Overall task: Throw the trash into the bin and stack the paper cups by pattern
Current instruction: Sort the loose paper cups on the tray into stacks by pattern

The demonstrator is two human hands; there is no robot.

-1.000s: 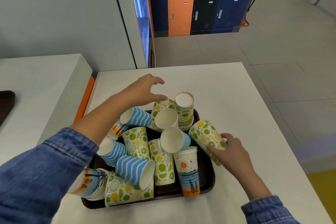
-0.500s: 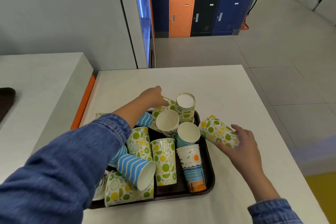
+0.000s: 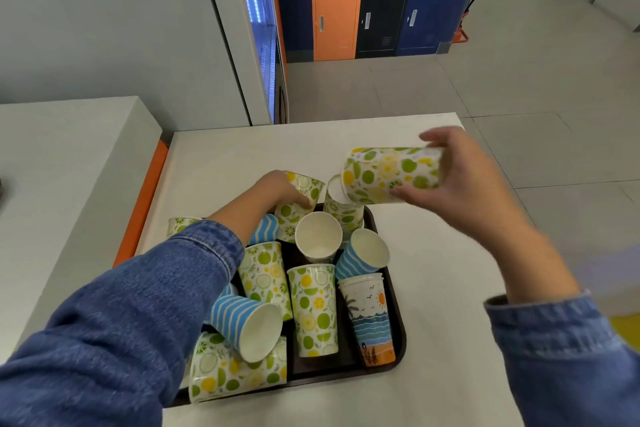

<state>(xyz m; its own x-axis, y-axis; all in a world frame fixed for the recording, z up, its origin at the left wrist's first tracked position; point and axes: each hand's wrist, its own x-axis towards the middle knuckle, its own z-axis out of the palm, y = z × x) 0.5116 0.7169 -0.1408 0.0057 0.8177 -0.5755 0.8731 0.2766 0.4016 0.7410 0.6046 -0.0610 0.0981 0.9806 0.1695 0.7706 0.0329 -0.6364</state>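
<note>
Your right hand (image 3: pixel 460 191) grips a lime cup (image 3: pixel 391 173) lying level, mouth leftward, just over the upturned lime stack (image 3: pixel 343 211), while your left hand (image 3: pixel 277 189) clasps a second lime cup (image 3: pixel 303 196) beside it.

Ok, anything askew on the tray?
Yes: the cups on the tray are jumbled, patterns mixed. A blue striped cup lies on its side across a toppled lime-print cup at the near left. No spill.

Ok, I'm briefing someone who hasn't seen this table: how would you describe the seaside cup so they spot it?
Find the dark tray on the white table. In its near right corner is the seaside cup. It alone shows a sun, palm and waves; its neighbours carry citrus prints or blue stripes.
</note>
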